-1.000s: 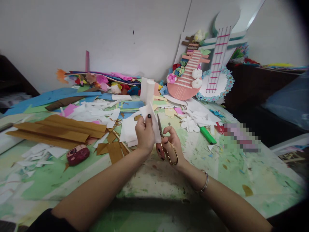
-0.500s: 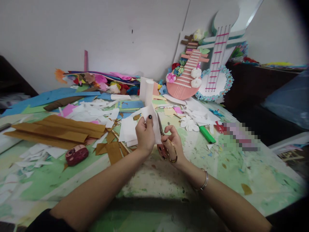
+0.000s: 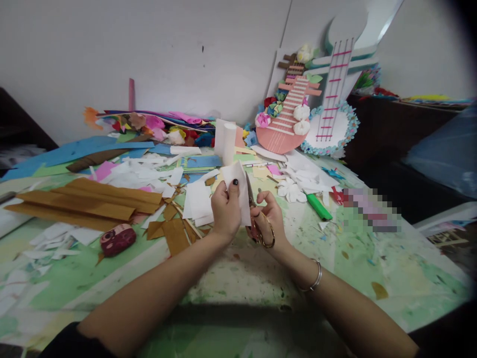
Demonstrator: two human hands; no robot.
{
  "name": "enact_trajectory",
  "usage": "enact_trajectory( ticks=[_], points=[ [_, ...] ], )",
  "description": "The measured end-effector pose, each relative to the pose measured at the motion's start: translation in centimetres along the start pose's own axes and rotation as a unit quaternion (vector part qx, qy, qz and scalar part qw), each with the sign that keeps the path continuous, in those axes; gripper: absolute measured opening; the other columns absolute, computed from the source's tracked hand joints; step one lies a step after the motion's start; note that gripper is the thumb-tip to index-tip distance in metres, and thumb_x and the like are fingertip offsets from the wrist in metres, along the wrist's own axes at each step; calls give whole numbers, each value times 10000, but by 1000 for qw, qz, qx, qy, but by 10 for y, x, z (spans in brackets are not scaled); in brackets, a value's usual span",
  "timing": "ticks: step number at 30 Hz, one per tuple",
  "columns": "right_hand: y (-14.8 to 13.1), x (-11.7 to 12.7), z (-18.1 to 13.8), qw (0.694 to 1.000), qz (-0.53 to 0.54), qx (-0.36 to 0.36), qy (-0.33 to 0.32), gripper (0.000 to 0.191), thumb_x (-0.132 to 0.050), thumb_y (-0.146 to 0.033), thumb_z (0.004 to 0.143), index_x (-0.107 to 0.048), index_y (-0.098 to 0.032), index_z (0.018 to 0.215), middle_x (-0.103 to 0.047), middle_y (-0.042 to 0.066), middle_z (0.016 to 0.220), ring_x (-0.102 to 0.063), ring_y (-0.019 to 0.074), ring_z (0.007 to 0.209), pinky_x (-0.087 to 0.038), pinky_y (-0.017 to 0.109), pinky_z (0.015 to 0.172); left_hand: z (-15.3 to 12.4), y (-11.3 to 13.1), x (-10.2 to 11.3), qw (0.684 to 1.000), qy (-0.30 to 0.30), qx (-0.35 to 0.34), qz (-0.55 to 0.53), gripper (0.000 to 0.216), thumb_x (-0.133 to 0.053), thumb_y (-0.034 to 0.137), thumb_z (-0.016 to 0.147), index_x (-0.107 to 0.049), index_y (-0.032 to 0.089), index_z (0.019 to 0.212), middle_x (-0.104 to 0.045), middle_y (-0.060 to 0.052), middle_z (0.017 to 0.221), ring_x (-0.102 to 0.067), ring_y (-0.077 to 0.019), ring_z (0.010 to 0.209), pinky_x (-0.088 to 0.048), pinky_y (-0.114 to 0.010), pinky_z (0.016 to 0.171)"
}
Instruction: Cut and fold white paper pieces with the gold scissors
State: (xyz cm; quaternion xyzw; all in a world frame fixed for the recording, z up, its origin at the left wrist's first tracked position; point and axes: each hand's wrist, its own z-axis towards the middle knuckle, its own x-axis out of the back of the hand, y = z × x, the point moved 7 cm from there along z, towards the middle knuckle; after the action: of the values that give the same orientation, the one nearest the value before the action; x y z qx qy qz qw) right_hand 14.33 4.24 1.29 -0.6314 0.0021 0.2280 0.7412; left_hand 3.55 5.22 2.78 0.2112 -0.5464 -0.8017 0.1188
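My left hand is closed on a folded piece of white paper, its thumb pressed flat against the front. A pair of scissors with gold-coloured handles sits in my right hand, fingers through the loops. The blades point up and away along the right edge of the white paper; whether they are cutting into it I cannot tell. Behind my left hand lie several white paper sheets, and a white paper roll stands upright farther back.
Brown crepe paper and a dark red mouse-shaped object lie on the left. White scraps spread behind them. On the right are a green stick-like piece and a white paper flower. Decorated paper lutes lean at the wall.
Both hands, with the paper and scissors, have shifted slightly right and down. The scissors stay against the paper's right edge, their blades now looking closer together.
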Motion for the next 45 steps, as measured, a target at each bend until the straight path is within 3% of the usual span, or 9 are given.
enact_trajectory(
  ticks=[19, 34, 45],
  points=[
    [-10, 8, 2, 999, -27, 37, 15, 509, -638, -589, 708, -277, -271, 876, -448, -142, 371, -328, 88, 238, -271, 172, 256, -8, -2, -7, 999, -49, -6, 12, 265, -498, 401, 864, -462, 187, 714, -445, 43, 600, -406, -98, 549, -328, -214, 526],
    [-11, 14, 4, 999, -15, 20, 21, 552, -688, -570, 670, -265, -275, 867, -457, -144, 402, -312, 71, 241, -309, 171, 261, -11, -5, -9, 998, -60, -2, 15, 352, -524, 460, 836, -373, 202, 649, -353, 60, 546, -314, -92, 493, -236, -227, 465],
    [-16, 16, 4, 999, -10, 26, 35, 542, -688, -570, 666, -272, -275, 850, -432, -146, 384, -300, 70, 246, -292, 164, 261, -14, -3, -12, 997, -76, 1, 20, 319, -520, 445, 840, -417, 196, 670, -402, 54, 549, -364, -93, 498, -267, -218, 477]
  ],
)
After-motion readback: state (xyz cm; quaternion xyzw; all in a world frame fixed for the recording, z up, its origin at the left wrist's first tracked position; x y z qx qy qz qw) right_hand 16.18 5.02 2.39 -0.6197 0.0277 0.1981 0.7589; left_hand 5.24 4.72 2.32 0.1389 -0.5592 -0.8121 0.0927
